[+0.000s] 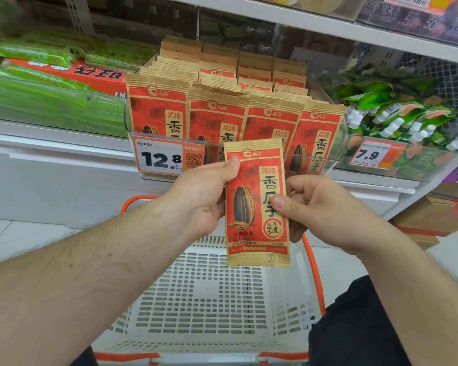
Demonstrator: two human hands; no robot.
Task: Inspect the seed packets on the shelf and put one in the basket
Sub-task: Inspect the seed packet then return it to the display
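I hold one red and tan seed packet [251, 207] upright in both hands, its printed front facing me. My left hand [198, 196] grips its left edge, thumb near the top corner. My right hand [320, 207] pinches its right edge at mid-height. The packet hangs above the white slotted basket [204, 299] with orange handles, which is below and between my forearms. Behind it, several rows of identical seed packets [214, 107] stand in a clear shelf tray [341, 128] with a 12.8 price tag [160, 158].
Green wrapped packs [50, 101] and a red box [90, 73] fill the shelf to the left. Green pouches with white caps [397, 114] lie to the right behind a 7.9 tag [370, 154]. Cardboard boxes [434, 217] sit low at right. An upper shelf [328, 25] overhangs.
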